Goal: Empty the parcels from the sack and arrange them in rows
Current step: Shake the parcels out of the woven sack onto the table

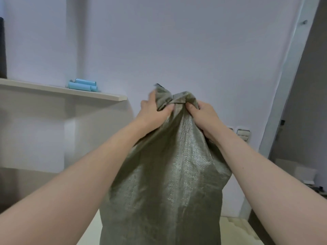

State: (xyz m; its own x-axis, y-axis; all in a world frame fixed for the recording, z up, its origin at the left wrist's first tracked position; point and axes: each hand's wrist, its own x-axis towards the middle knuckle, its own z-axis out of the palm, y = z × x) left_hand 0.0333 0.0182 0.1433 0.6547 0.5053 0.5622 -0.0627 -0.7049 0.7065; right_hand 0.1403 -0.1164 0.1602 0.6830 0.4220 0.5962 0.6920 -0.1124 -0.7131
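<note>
On the far left, 2 pale blue tubes (83,85) lay on a beige shelf (106,96). The left hand (154,112) gripped the bunched top of the sack (168,174), fingers curled into the cloth. The sack was upright in the middle, near the person: grey-green woven plastic with a glossy weave, gathered tight at the top and widening downward. The right hand (203,112) clenched the same gathered top, just beside the left. Wall switches (243,134) sat far right.

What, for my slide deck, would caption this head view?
Left hand and right hand grip the bunched upper end of a grey-green sack.
</note>
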